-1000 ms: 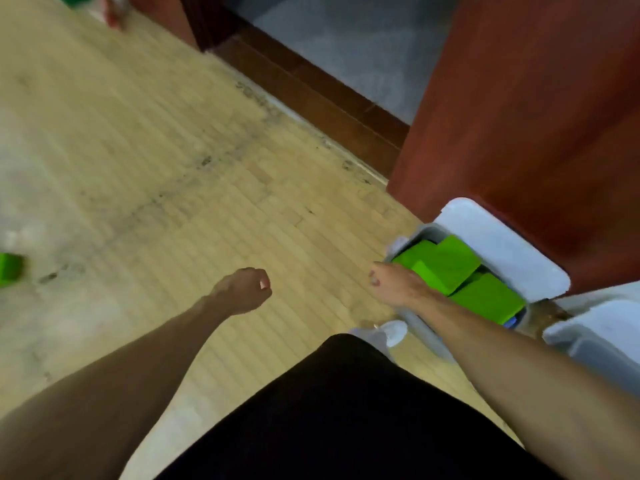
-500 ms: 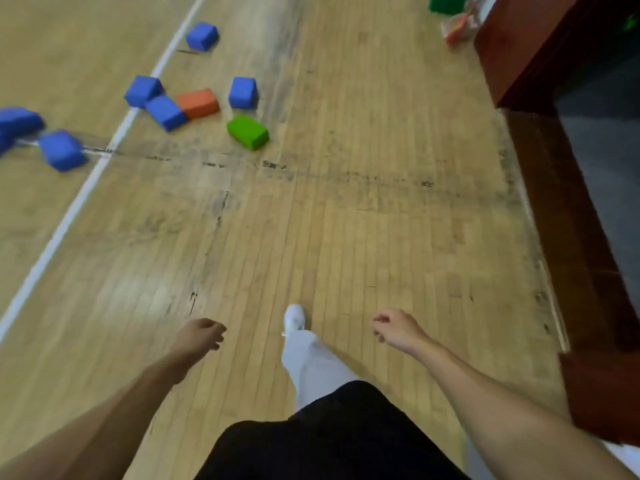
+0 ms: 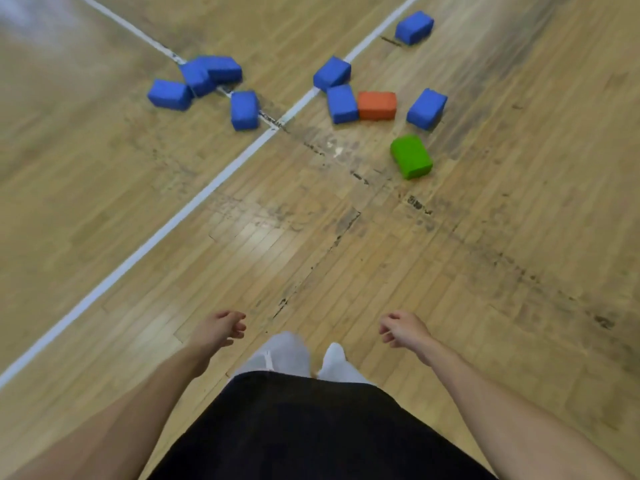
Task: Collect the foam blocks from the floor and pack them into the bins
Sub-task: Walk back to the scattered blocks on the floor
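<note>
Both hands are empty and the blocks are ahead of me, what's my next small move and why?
Probably step forward toward the green block, the nearest one. The left hand and right hand hang loose and empty, and every block looks out of arm's reach from here.

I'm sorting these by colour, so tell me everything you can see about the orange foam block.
The orange block is a soft-looking rectangular brick with rounded edges, the only orange one in view. It lies flat on the wooden floor, its left end against a blue block. Nothing else touches it.
</note>
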